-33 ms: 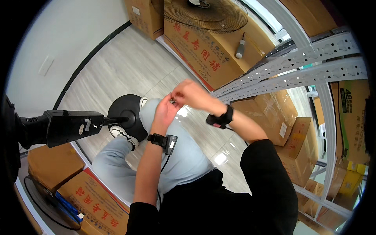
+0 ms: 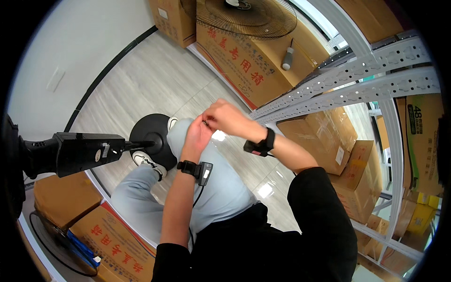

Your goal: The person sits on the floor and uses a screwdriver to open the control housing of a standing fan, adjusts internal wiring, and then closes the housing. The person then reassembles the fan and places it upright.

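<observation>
My left hand (image 2: 199,135) is turned palm up and cupped over my knee, with small dark metal pieces (image 2: 205,123) in it, too small to name. My right hand (image 2: 229,118) reaches in from the right, its fingertips pinched together at the left palm. Whatever those fingertips grip is hidden. To the left of my hands, a black stand (image 2: 89,152) with a pole and a round base (image 2: 145,129) rises from the floor. One of my shoes rests against that base.
A wire fan grille (image 2: 244,19) and a grey-handled screwdriver (image 2: 287,60) lie on a cardboard box (image 2: 235,61) ahead. White perforated shelving (image 2: 347,91) runs along the right, with boxes (image 2: 319,136) beneath. Another round grille (image 2: 51,239) leans by boxes at lower left.
My right hand has shifted slightly left and down, and its wrist has turned a little. The metal pieces show less between the fingers. My left hand stays nearly still.
</observation>
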`<state>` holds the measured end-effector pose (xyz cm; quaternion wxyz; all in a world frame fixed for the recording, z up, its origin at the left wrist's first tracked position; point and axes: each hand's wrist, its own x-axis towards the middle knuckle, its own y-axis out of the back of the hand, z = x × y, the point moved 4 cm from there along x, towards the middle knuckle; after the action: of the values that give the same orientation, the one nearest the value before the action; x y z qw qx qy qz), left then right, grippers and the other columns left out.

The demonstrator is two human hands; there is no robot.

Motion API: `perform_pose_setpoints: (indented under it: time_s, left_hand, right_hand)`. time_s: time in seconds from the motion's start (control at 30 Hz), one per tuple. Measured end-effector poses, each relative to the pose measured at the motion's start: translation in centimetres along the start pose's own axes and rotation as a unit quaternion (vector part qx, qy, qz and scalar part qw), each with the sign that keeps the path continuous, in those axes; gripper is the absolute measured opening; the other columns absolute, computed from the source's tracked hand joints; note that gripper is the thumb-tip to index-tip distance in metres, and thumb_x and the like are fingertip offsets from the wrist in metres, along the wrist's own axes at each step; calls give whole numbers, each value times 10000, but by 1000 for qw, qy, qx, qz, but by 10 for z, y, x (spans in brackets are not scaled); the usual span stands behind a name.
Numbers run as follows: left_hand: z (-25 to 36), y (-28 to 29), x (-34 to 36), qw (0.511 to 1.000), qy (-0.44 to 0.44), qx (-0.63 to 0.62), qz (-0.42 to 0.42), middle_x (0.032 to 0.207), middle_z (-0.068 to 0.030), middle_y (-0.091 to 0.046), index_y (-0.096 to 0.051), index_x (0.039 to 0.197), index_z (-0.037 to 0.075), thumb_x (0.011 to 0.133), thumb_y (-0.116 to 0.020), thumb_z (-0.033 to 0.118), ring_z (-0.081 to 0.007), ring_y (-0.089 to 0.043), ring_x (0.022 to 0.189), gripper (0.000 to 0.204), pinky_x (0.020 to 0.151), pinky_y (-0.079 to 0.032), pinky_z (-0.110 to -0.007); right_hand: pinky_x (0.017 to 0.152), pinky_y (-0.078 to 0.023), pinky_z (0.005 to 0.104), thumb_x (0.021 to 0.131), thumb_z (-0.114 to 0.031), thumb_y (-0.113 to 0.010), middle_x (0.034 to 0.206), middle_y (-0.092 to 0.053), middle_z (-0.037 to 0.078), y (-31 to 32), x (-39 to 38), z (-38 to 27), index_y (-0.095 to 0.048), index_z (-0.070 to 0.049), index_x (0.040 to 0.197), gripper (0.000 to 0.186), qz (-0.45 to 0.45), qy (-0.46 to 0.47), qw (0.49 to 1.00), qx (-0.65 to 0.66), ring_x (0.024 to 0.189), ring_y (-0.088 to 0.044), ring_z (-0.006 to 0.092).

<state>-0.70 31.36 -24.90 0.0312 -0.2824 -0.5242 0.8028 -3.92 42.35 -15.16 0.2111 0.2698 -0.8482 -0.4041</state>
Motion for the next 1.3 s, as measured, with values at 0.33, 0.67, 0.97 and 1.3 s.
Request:
perform_pose_setpoints:
  time_s: [0.33,0.67,0.97,1.3]
  left_hand:
    - [6,12,-1,1000,18,-1,-15,1057,-92,-577,-542,1211,-39,1032,-441,109,-165,-556,903,254,816,-490,-290]
    - [109,34,-110,975,-36,216,34,732,5,-513,-587,1046,25,1029,-524,182,-76,-406,548,170,456,-281,-206]
    - [156,38,-226,930,-36,365,20,781,-13,-557,-596,995,42,1050,-506,255,-74,-490,624,238,509,-356,-200]
    - [177,145,-306,982,-138,79,98,788,-4,-493,-575,1045,-5,1037,-481,168,-85,-382,589,197,505,-320,-226]
  right_hand:
    - [773,-516,410,822,-156,-687,831,-663,88,33,0,2,-708,-88,874,88,142,11,985,-93,915,-618,319]
    - [945,-503,474,852,-358,-565,1215,-673,191,176,-11,227,-674,-129,1206,436,188,-422,861,-211,1135,-631,371]
    - [923,-487,438,890,-354,-598,1161,-663,212,213,-62,304,-583,-16,1215,469,340,-338,854,-201,1071,-635,367]
    - [834,-498,301,985,-201,-529,1215,-615,121,92,-99,102,-504,-21,1338,397,425,-150,882,135,1015,-604,180]
